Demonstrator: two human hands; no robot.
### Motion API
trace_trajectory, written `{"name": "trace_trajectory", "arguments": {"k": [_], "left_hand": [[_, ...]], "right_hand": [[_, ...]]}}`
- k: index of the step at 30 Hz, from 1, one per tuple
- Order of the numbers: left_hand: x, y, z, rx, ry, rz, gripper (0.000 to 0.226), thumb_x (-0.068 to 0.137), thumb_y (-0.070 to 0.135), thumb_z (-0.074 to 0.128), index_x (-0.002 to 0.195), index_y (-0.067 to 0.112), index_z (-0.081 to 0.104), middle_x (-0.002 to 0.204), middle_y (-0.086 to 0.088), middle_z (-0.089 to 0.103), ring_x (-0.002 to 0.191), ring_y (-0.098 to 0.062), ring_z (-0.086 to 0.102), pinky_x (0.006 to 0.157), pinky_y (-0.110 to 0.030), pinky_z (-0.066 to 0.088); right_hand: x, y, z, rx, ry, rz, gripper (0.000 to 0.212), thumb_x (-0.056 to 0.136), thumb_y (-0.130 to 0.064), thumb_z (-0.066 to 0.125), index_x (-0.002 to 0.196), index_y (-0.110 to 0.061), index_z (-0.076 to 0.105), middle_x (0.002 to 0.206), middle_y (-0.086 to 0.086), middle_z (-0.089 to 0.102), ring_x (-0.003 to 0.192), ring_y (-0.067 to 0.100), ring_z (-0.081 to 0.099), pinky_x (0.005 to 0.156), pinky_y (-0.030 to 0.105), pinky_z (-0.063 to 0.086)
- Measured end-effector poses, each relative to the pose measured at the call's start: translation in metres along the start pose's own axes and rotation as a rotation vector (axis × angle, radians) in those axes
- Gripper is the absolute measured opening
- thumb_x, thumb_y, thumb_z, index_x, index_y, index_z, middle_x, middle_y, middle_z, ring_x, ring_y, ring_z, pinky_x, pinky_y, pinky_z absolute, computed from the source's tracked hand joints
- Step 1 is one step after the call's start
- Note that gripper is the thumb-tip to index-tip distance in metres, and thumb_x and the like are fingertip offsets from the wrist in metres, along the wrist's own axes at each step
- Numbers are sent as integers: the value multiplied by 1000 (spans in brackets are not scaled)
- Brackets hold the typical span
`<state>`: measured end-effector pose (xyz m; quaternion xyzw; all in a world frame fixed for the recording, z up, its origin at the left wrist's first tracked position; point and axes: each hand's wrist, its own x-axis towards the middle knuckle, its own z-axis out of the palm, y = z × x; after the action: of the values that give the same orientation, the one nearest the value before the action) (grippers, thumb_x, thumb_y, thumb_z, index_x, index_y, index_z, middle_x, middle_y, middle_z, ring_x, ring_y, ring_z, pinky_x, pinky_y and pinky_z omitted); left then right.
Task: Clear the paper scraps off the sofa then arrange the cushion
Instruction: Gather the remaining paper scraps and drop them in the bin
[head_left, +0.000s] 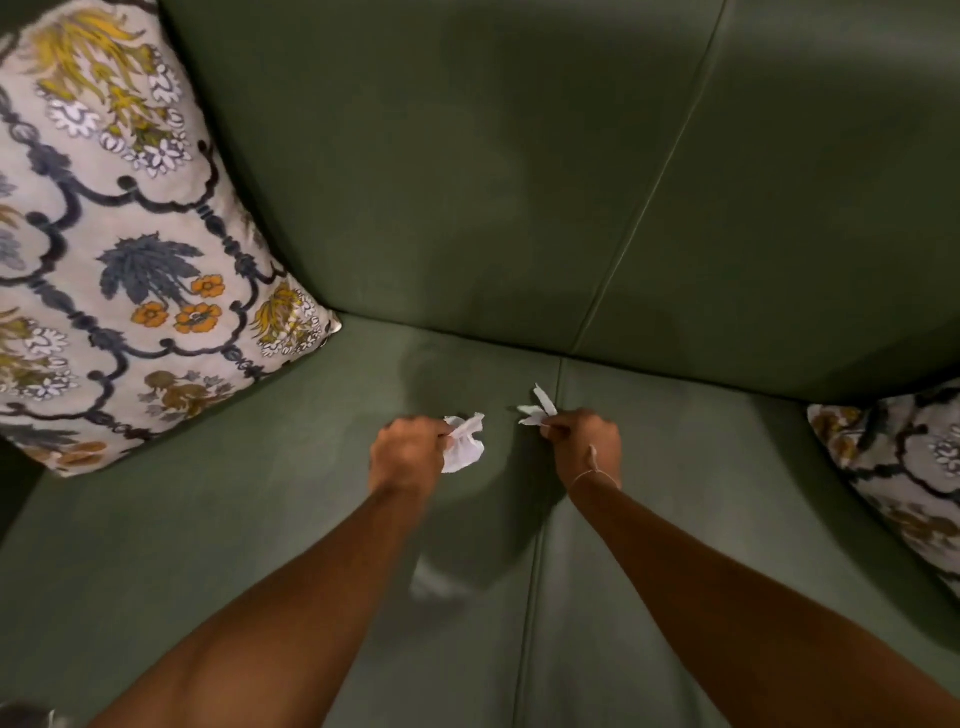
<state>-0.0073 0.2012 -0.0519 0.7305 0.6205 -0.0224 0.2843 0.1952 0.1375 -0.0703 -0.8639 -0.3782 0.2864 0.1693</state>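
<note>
Both my hands hover over the green sofa seat (208, 519), close to the backrest. My left hand (408, 452) is closed around crumpled white paper scraps (464, 441) that stick out to its right. Thin white paper scraps (537, 408) poke up and to the left from my right hand (587, 441), which pinches them. A large floral cushion (119, 249) leans against the backrest at the left end of the sofa. A blurred pale patch (434, 582) lies on the seat between my forearms; I cannot tell what it is.
A second floral cushion (904, 467) rests at the right edge of the view. A seam (540, 545) splits the seat into two parts under my hands. The green backrest (519, 182) rises behind.
</note>
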Motion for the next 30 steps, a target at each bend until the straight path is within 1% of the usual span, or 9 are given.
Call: {"name": "trace_trajectory", "arguments": {"k": [3,5,9,13,17,21,23,27,30], "left_hand": [[-29,-29,2,-180,71,-86,20,82,31,66,100,27,75,96,-13,75,88,-36,67,75,-35,50],[-53,-55,0,-317,117,-163,17,80,28,70,95,25,77,91,-12,77,83,-35,68,72,-35,51],[-109,-133,-20,-417,174,-289,12,78,22,72,88,22,78,82,-11,78,72,-32,68,62,-30,43],[-167,-231,-42,-430,215,-431,11,81,26,70,88,22,78,83,-13,77,72,-33,67,67,-33,49],[-235,-335,-64,-391,280,-550,17,84,32,68,91,21,79,78,-11,77,68,-29,67,66,-30,50],[-289,-435,-79,-502,273,-866,24,80,38,71,97,24,76,95,-9,77,89,-32,68,78,-34,52],[-302,-484,-78,-570,282,-1021,34,77,41,72,99,16,74,100,-15,74,95,-37,67,84,-39,53],[-303,-555,-67,-663,251,-1114,37,75,42,72,103,17,75,102,-12,76,96,-32,69,86,-40,56],[-294,-585,-53,-719,261,-1073,29,76,38,73,101,23,76,100,-10,77,95,-30,70,88,-37,56]], "right_hand": [[-34,-7,12,279,15,207,14,78,-23,75,92,-25,77,92,-2,72,73,4,56,71,18,45],[-66,-15,25,364,-14,254,14,75,-23,78,89,-25,77,82,-10,69,72,0,54,80,24,49],[-144,-47,69,444,-107,306,15,73,-21,80,88,-21,79,83,-6,75,77,7,65,83,28,54],[-224,-101,141,408,-191,245,17,71,-14,81,88,-15,78,77,-1,73,71,15,65,61,7,46],[-310,-170,228,377,-330,197,27,72,-12,79,94,-26,72,78,-4,72,70,18,67,67,25,54],[-386,-228,316,410,-476,274,19,76,-8,75,94,-10,75,58,7,68,43,16,55,42,21,48],[-413,-257,356,438,-524,368,15,77,-6,73,92,-3,74,51,7,64,40,17,54,44,22,49],[-428,-286,425,232,-573,316,13,77,-20,73,89,-15,75,86,5,74,81,24,70,82,31,56],[-418,-289,463,134,-678,225,24,83,-25,65,104,-16,72,103,7,72,81,19,65,68,26,51]]}}
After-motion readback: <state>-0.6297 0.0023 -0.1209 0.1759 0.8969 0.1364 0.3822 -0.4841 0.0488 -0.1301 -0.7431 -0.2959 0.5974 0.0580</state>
